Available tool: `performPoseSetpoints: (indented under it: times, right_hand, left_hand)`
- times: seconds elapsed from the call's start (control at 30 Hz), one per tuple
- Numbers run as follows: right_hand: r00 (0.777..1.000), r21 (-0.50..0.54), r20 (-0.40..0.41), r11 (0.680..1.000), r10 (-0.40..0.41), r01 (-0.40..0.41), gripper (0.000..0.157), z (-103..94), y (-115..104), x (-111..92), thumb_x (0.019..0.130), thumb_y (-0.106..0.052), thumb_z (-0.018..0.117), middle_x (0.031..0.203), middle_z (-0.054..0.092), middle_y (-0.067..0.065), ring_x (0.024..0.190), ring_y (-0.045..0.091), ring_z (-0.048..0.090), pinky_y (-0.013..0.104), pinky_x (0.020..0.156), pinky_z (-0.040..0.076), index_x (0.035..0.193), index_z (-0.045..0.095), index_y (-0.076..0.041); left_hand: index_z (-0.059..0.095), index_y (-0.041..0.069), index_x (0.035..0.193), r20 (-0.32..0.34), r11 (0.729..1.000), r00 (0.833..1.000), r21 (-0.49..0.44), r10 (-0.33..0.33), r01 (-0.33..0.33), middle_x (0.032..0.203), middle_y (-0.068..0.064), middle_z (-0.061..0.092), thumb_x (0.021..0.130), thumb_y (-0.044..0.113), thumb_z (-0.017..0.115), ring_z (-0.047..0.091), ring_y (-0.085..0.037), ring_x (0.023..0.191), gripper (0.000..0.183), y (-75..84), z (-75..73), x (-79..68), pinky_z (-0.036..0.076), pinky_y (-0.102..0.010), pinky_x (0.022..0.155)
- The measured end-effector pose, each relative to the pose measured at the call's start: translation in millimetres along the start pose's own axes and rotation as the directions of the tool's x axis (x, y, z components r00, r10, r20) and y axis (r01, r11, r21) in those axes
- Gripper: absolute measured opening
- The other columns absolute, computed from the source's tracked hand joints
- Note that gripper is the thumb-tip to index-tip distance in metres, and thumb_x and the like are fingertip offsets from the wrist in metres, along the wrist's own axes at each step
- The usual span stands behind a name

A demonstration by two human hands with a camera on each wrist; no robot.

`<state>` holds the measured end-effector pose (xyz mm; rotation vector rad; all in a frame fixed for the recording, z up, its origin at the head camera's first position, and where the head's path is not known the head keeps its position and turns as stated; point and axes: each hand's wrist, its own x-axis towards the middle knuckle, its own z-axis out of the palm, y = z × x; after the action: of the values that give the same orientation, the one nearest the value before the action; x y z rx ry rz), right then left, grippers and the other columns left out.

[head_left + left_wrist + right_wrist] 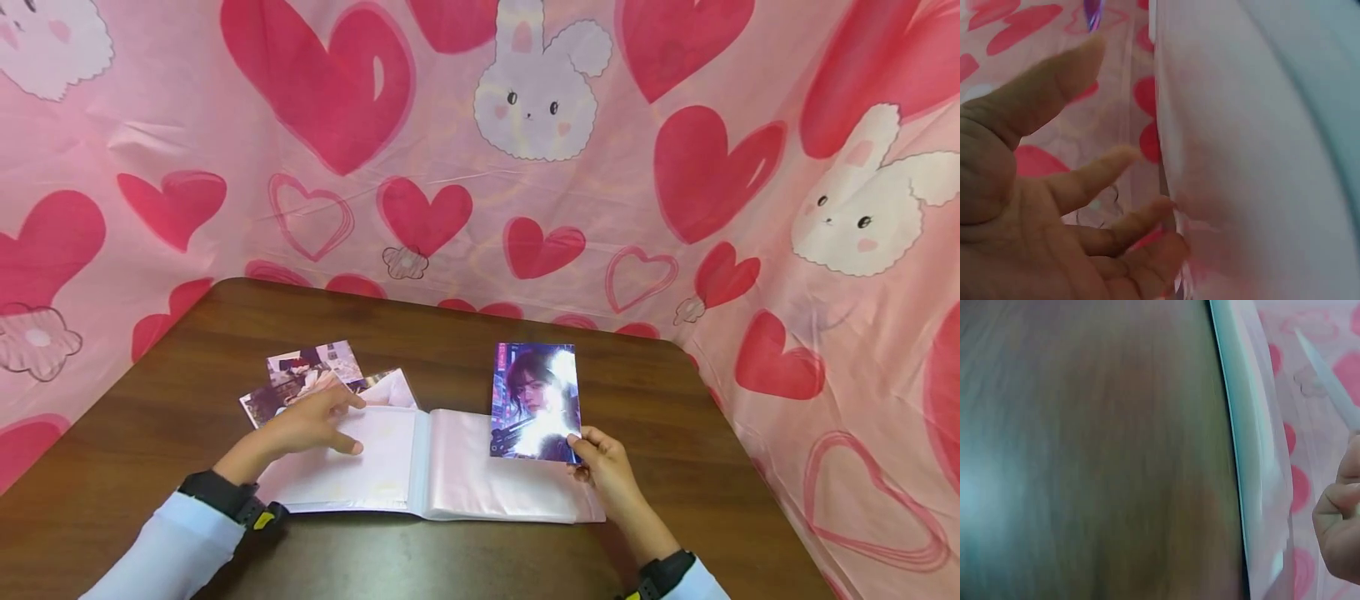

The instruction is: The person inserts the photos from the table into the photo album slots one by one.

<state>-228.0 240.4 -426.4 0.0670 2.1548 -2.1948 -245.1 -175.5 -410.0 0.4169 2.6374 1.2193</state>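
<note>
An open photo album (375, 471) lies on the brown table, its left side white and its right side showing clear plastic sleeves (510, 492). My right hand (611, 475) pinches a glossy picture card (532, 387) by its lower right corner, holding it above the right page. The card shows a dark-haired figure in purple and blue, with bright glare. Over the left page, my left hand (311, 425) has its fingers spread and holds nothing. In the left wrist view, its lower fingertips (1175, 247) are at the page edge; contact is hard to tell.
Several loose picture cards (307, 371) lie overlapping behind the album's left side, partly hidden by the left hand. A pink cloth (465, 125) with hearts and rabbits hangs around the wooden table (420, 342).
</note>
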Motion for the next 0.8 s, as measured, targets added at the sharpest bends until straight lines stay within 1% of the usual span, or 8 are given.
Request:
performPoseSetpoints:
  times: [0.07,0.17,0.23,0.33,0.47,0.57,0.67,0.8]
  right_hand:
    - [0.999,-0.011,0.038,1.000,0.001,0.000,0.011,-8.8,-1,1,0.093,-0.007,0.053,0.064,0.053,0.004,0.052,0.013,0.052,0.021,0.048,0.040,0.087,0.056,0.001]
    - [0.993,0.000,0.115,1.000,-0.004,0.004,0.012,-18.8,-1,3,0.095,-0.010,0.050,0.067,0.054,0.003,0.054,0.012,0.052,0.022,0.051,0.043,0.088,0.058,-0.003]
    - [0.987,0.011,0.158,1.000,-0.011,0.009,0.014,-23.0,-2,4,0.096,-0.010,0.048,0.068,0.054,0.002,0.055,0.011,0.052,0.022,0.052,0.045,0.087,0.059,-0.006]
    - [0.981,0.019,0.194,1.000,-0.021,0.018,0.018,-25.7,-1,6,0.096,-0.009,0.047,0.068,0.054,0.000,0.056,0.009,0.051,0.022,0.052,0.045,0.083,0.059,-0.009]
    - [0.981,0.008,0.192,1.000,-0.030,0.029,0.024,-23.4,1,9,0.096,-0.012,0.047,0.063,0.053,-0.003,0.053,0.007,0.049,0.021,0.048,0.039,0.074,0.057,-0.011]
    - [0.988,-0.015,0.153,0.999,-0.028,0.031,0.026,-19.9,3,11,0.096,-0.014,0.050,0.059,0.050,-0.004,0.049,0.006,0.043,0.021,0.044,0.032,0.072,0.056,-0.008]
    - [0.994,-0.052,0.109,0.998,-0.019,0.025,0.023,-15.0,4,13,0.095,-0.015,0.054,0.058,0.050,-0.001,0.045,0.007,0.041,0.021,0.041,0.027,0.075,0.057,-0.003]
    - [0.995,-0.104,0.099,0.995,-0.005,0.016,0.024,-5.4,1,17,0.093,-0.016,0.058,0.057,0.054,0.005,0.039,0.009,0.042,0.020,0.037,0.032,0.086,0.061,0.007]
  left_hand:
    - [0.057,0.003,0.119,0.047,0.997,0.998,0.066,-0.036,0.033,0.125,-0.028,0.047,0.059,0.027,0.087,0.040,-0.047,0.114,0.072,-3.1,-7.3,-7.8,0.036,-0.063,0.086]
    - [0.052,0.003,0.126,0.136,0.985,0.989,0.168,-0.054,0.031,0.131,-0.031,0.039,0.050,0.029,0.089,0.031,-0.051,0.118,0.088,-6.9,-14.0,-17.1,0.027,-0.069,0.089]
    - [0.049,0.003,0.130,0.186,0.976,0.981,0.217,-0.061,0.020,0.130,-0.030,0.036,0.046,0.029,0.090,0.030,-0.051,0.117,0.097,-8.1,-14.5,-21.3,0.026,-0.069,0.089]
    - [0.045,0.004,0.133,0.221,0.968,0.972,0.251,-0.075,0.017,0.127,-0.028,0.034,0.042,0.025,0.091,0.030,-0.049,0.114,0.104,-8.1,-11.5,-25.0,0.028,-0.068,0.089]
    - [0.045,0.006,0.132,0.188,0.962,0.979,0.272,-0.080,0.026,0.124,-0.028,0.033,0.040,0.019,0.092,0.032,-0.048,0.111,0.105,-7.2,-8.1,-26.5,0.034,-0.067,0.084]
    - [0.045,0.007,0.131,0.163,0.964,0.983,0.261,-0.085,0.040,0.123,-0.027,0.034,0.040,0.016,0.092,0.035,-0.047,0.108,0.103,-7.4,-5.5,-25.8,0.039,-0.065,0.079]
    - [0.045,0.007,0.131,0.156,0.967,0.984,0.251,-0.087,0.046,0.123,-0.027,0.034,0.040,0.015,0.092,0.037,-0.046,0.107,0.103,-7.6,-4.0,-25.1,0.041,-0.064,0.078]
    - [0.045,0.006,0.131,0.152,0.963,0.985,0.265,-0.082,0.040,0.122,-0.028,0.035,0.040,0.015,0.092,0.037,-0.046,0.106,0.102,-7.5,-3.4,-24.4,0.042,-0.063,0.077]
